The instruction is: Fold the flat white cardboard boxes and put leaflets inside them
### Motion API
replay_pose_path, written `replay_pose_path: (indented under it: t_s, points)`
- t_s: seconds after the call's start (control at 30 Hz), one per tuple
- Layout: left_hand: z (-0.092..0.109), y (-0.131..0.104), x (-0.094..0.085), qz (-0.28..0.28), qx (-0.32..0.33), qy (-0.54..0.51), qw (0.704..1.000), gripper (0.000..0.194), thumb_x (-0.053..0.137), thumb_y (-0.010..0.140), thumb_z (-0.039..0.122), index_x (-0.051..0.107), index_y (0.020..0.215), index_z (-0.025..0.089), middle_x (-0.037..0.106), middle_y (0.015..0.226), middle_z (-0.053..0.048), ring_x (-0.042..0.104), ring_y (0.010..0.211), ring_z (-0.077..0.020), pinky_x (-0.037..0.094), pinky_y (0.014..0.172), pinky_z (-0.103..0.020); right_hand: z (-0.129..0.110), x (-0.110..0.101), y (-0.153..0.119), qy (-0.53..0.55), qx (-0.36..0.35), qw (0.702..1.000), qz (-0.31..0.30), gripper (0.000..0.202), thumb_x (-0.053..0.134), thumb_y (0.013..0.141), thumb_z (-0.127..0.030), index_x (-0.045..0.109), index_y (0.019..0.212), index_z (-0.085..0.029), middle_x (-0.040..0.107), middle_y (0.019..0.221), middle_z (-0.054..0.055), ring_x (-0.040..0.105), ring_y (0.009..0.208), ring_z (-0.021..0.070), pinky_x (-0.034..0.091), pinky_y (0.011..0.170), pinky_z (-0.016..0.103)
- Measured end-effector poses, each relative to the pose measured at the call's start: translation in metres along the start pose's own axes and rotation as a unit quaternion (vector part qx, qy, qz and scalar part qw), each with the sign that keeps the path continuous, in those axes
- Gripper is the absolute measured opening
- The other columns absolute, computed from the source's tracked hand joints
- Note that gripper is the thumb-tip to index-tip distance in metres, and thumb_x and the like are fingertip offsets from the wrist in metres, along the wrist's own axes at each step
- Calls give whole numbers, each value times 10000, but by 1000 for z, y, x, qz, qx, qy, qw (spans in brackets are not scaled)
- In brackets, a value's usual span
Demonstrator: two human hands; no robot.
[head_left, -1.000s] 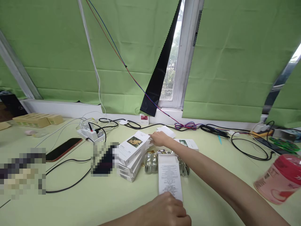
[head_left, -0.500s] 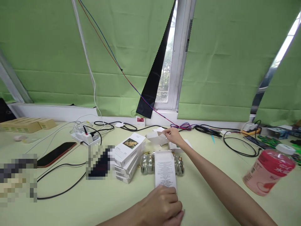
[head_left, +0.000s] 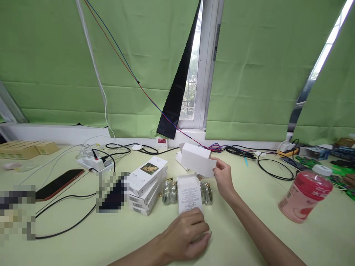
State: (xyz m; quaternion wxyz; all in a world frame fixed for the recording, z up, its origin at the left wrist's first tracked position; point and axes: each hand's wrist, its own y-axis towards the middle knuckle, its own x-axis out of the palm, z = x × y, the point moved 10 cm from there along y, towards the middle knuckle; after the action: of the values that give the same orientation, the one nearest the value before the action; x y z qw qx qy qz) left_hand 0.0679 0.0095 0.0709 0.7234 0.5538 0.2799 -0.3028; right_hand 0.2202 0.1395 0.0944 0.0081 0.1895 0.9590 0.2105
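My left hand (head_left: pixel 191 232) is closed around the lower end of a white printed leaflet (head_left: pixel 189 195). Behind and under the leaflet, a row of small clear glass vials (head_left: pixel 169 192) shows on both sides. With thumb and fingers, my right hand (head_left: pixel 224 176) pinches a flap of a white carton (head_left: pixel 196 157), which is raised above the table with its end flaps open. Just left of the vials, several white cartons (head_left: pixel 146 173) are stacked, the top one bearing a picture of yellow flowers. Part of another white carton (head_left: pixel 179 159) shows behind the raised one.
A pink jar (head_left: pixel 306 195) stands at the right. On the left lie a phone (head_left: pixel 59 184), a white power strip (head_left: pixel 95 162) and looping black cables. Yellowish blocks (head_left: pixel 24 148) sit at the far left. A coiled black cable (head_left: pixel 240 151) lies by the window wall.
My right hand has moved toward me and slightly right, lifting the white carton from the back of the table. My left hand stays on the leaflet. The view has shifted slightly.
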Motion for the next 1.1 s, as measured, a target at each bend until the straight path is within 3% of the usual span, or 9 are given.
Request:
replay_pose_path:
  t_s: [0.1,0.27,0.37,0.47,0.6,0.67,0.8,0.93,1.1]
  points:
    - [-10,-1,-13,51,-46,-78,995,120,538,923,163,651,964,157,668,817,-109,616,789,-209,524,699,-320,12,-12,-14,95,11,995,34,415,538,613,-175,756,965,-160,749,821,49,663,735,198,502,625,274]
    - [-32,-8,-28,133,-133,-176,966,214,563,952,260,632,1133,168,678,968,-118,650,884,-217,555,795,-346,11,-11,-28,102,-38,993,44,457,471,573,-137,740,940,-167,741,855,50,674,841,219,531,702,296]
    - [-49,-16,-31,192,-199,-267,923,277,549,980,318,585,1228,200,650,1145,-133,666,998,-232,583,852,-368,-4,-1,-40,76,-77,994,30,367,507,654,-127,732,939,-173,747,881,59,692,839,215,552,715,300]
    - [-61,-22,-33,250,-235,-341,875,291,578,972,358,548,1234,234,577,1309,-139,679,1020,-238,615,801,-364,-20,5,-55,55,-117,991,27,245,577,807,-164,722,1004,-181,756,972,84,717,875,219,580,732,309]
    - [-69,-23,-40,294,-242,-385,841,317,635,937,404,533,1186,236,637,1220,-117,715,901,-223,621,694,-326,-40,12,-76,-9,-203,979,10,238,550,942,-188,675,1143,-216,744,960,75,708,739,183,576,583,270]
    - [-72,-25,-45,315,-253,-378,833,346,654,921,436,547,1171,223,682,1117,-100,722,903,-229,610,700,-305,-55,15,-88,-50,-276,960,9,283,536,946,-141,651,1188,-233,739,1006,77,721,813,196,600,639,288]
    - [-77,-35,-55,353,-291,-321,829,520,710,847,539,587,1217,194,690,1150,-122,694,1030,-271,583,826,-328,-75,26,-106,-96,-370,924,-6,409,521,915,-52,592,1265,-252,745,1041,71,734,868,198,613,676,286]
    - [-77,-35,-60,350,-276,-303,842,629,669,830,641,576,1242,175,692,1121,-135,688,1020,-288,569,846,-358,-77,33,-108,-109,-383,917,-29,475,527,880,-27,547,1301,-247,746,1023,70,732,773,176,605,630,270]
    - [-72,-30,-66,342,-243,-309,853,602,653,823,672,562,1180,196,682,1089,-110,690,972,-259,562,802,-324,-69,42,-106,-122,-375,916,-78,529,556,834,-62,509,1328,-244,738,982,65,717,719,181,600,598,284]
